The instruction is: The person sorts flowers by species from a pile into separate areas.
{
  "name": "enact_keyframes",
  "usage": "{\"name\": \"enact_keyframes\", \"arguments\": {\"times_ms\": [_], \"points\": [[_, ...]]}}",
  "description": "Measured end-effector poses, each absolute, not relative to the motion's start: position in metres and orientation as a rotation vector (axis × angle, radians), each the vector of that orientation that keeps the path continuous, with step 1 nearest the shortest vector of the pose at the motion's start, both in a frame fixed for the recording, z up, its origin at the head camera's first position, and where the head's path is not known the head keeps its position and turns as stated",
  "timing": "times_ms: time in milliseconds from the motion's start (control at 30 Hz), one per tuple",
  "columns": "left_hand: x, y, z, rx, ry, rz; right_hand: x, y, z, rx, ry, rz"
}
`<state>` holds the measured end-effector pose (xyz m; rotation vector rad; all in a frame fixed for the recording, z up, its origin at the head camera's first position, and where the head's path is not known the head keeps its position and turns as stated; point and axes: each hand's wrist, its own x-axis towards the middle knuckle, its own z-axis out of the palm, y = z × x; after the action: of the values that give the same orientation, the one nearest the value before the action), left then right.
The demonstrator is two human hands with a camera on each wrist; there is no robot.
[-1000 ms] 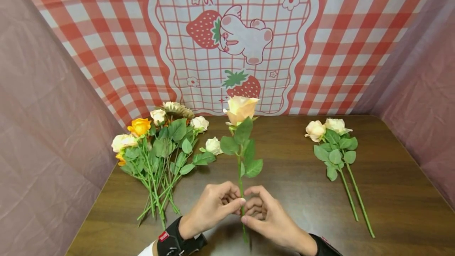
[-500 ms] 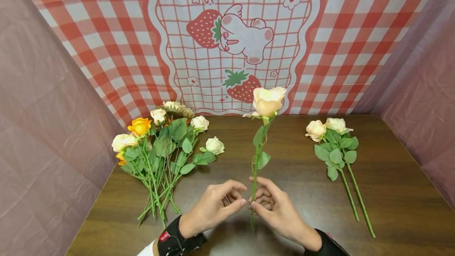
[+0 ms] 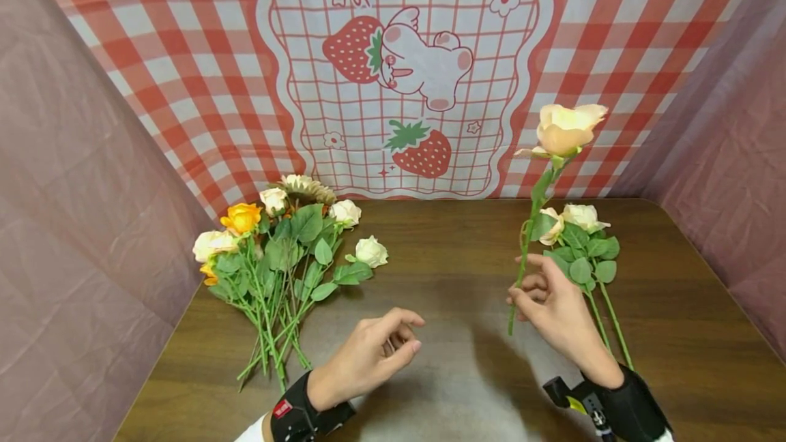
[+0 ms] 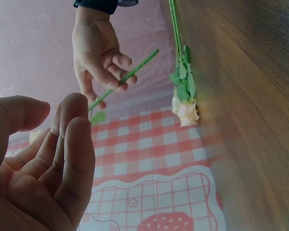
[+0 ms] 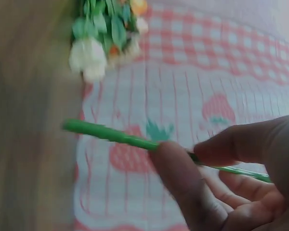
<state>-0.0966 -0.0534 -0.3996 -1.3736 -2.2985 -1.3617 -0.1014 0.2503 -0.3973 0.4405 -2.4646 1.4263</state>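
My right hand pinches the lower stem of a peach rose between thumb and fingers. The rose is held up above the table, its bloom at the top and leaning to the right. In the right wrist view the green stem crosses between thumb and forefinger, its cut end sticking out. My left hand is held over the middle front of the table with loosely bent fingers and nothing in them. Behind the right hand lie two pale roses, partly covered by the held rose and the hand.
On the left of the brown table lies a pile of white and orange flowers with crossing stems. One white rose pokes out at its right side. A red-checked strawberry cloth hangs at the back, with pinkish curtains at the sides.
The peach rose passed from both hands to the right hand alone. That hand carried it to the right and up, over the two pale roses. The left hand let go and stayed in place.
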Motion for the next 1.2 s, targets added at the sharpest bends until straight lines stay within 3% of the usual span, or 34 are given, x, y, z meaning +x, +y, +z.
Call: {"name": "enact_keyframes", "arguments": {"times_ms": [200,600,1200], "points": [[-0.097,-0.054,-0.399,-1.384,-2.319,-1.350,-0.103,0.284,-0.378,0.178,-2.752,1.183],[-0.097,-0.055,-0.402,-1.401,-2.341,-1.308,-0.112,0.338,-0.390,-0.020,-3.135,0.916],[-0.095,-0.054,-0.400,-1.370,-2.446,-1.322,-0.118,0.355,-0.413,-0.166,-3.325,0.918]]}}
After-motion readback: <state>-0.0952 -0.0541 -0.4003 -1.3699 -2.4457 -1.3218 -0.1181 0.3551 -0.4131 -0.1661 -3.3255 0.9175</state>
